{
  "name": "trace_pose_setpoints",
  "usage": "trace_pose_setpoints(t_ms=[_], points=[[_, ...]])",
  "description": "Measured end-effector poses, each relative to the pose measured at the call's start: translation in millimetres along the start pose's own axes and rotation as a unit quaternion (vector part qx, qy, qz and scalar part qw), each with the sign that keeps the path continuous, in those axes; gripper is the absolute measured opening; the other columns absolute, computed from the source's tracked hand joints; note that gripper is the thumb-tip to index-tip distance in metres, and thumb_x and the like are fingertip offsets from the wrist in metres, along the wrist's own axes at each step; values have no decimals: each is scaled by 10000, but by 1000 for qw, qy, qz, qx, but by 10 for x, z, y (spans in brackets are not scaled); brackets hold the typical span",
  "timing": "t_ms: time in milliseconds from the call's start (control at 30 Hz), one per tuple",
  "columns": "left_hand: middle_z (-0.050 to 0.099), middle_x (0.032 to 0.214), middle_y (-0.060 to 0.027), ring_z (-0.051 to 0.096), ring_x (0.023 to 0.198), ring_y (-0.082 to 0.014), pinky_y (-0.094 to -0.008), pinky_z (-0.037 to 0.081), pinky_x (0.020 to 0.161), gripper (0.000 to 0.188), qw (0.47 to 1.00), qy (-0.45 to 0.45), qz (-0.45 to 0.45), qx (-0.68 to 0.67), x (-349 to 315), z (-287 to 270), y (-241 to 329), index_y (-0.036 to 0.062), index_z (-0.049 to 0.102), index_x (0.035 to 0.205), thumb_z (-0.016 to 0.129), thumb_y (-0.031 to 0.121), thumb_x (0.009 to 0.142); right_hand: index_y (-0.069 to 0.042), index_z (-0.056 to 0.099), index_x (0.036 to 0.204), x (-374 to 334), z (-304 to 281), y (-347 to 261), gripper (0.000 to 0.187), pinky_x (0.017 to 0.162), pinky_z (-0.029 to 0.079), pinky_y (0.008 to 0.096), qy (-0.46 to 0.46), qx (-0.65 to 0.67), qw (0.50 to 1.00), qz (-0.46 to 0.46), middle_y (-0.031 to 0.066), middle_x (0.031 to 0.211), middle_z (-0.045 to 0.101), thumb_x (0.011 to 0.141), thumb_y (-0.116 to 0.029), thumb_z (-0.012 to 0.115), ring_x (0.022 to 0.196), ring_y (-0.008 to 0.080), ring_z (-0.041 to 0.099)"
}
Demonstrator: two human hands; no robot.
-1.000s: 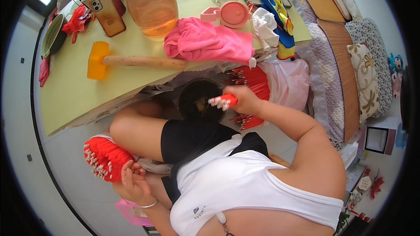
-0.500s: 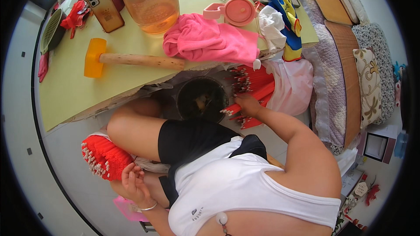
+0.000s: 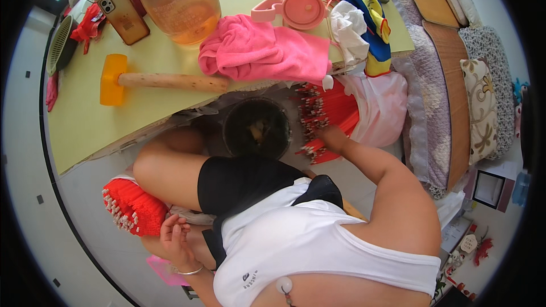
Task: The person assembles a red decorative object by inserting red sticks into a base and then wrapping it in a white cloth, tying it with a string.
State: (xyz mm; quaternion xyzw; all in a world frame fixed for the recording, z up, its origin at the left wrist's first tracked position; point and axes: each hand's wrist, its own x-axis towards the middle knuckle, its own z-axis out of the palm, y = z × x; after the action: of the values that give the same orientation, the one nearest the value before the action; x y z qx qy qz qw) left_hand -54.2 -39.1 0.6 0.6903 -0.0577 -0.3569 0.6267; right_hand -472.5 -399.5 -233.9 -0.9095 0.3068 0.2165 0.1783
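My right hand point(image 3: 334, 138) reaches into a bunch of thin red sticks with pale tips point(image 3: 335, 105), which lies in a white-pink plastic bag point(image 3: 381, 111) beneath the table edge. Its fingers are hidden among the sticks, so their grip is unclear. Over my thigh my left hand point(image 3: 176, 241) hangs with loosely bent, parted fingers and nothing visible in them. Beside it, at my knee, rests a thick bundle of similar red sticks with white ends point(image 3: 136, 207). A dark round bucket point(image 3: 233, 131) stands between my legs and the bag.
On the yellow-green table point(image 3: 74, 125) lie an orange-headed mallet point(image 3: 170, 82), a pink towel point(image 3: 256, 48), a pink lid point(image 3: 304, 9), gloves point(image 3: 372, 23) and a phone point(image 3: 122, 14). A large jar point(image 3: 179, 3) stands behind. To the right is a quilted seat point(image 3: 421, 74) with cushions.
My right hand has moved slightly away from me, deeper into the bagged sticks; the small bundle it gripped no longer stands out. My left hand stays nearly still. The whole view has shifted slightly.
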Motion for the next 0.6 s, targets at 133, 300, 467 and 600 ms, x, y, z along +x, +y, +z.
trace_pose_setpoints(t_ms=[133,300,467,600], points=[[665,996,-115,612,823,-150,-249,501,763,254,997,-31,-11,64,-11,51,63,-28,589,1171,574,98,951,-77,671,973,-2,168,720,236,897,483,480,26,-59,995,81,133,970,687,767,-191,672,1005,342,639],[668,1002,-120,611,827,-150,-249,492,770,272,992,-59,-22,113,31,174,212,-38,585,1184,575,86,941,-57,668,1073,209,343,1280,284,964,449,483,107,-197,941,254,153,1025,670,862,-197,539,1081,333,590],[677,987,-113,617,830,-148,-266,497,783,290,991,-38,-46,117,-30,211,115,-34,610,1161,630,105,907,-36,655,943,40,-26,1205,190,983,438,480,336,-279,870,228,178,999,685,856,-121,508,1099,356,588],[677,999,-116,623,844,-151,-271,507,798,299,985,-50,-83,142,24,246,34,-40,600,1173,637,85,904,-15,646,926,-196,211,1406,179,936,458,494,195,131,832,502,212,973,692,852,-120,521,994,384,645]])
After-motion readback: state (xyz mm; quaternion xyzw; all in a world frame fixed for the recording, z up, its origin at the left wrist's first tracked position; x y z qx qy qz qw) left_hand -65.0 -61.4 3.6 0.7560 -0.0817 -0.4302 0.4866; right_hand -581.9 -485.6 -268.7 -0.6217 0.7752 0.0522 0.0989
